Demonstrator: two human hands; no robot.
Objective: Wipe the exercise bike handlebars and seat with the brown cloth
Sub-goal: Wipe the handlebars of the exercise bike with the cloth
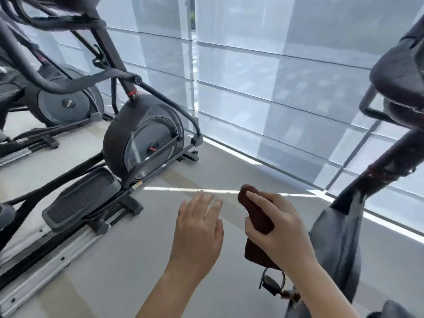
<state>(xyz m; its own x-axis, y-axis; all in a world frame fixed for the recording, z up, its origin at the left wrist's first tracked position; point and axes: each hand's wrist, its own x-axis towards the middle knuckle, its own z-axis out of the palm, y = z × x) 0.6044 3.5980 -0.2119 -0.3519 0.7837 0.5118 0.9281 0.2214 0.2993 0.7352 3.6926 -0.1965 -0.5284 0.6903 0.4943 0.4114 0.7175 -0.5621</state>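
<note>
"Where was the brown cloth point(254, 211)?"

"Bunched in my right hand point(283, 230), fingers curled round it, just left of the exercise bike point(337, 228) and touching no part of it. My left hand point(197, 228) hovered further left of the bike, fingers straight, holding nothing."

"The risk?"

"The dark padded part point(401, 72) high on the bike was blurred, so I couldn't tell seat from handlebar. The cloth's loose tail hung over the bike's pedal point(269, 283) and could snag there."

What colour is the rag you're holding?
Dark brown cloth, gripped in the right hand; head view shows it.
</note>
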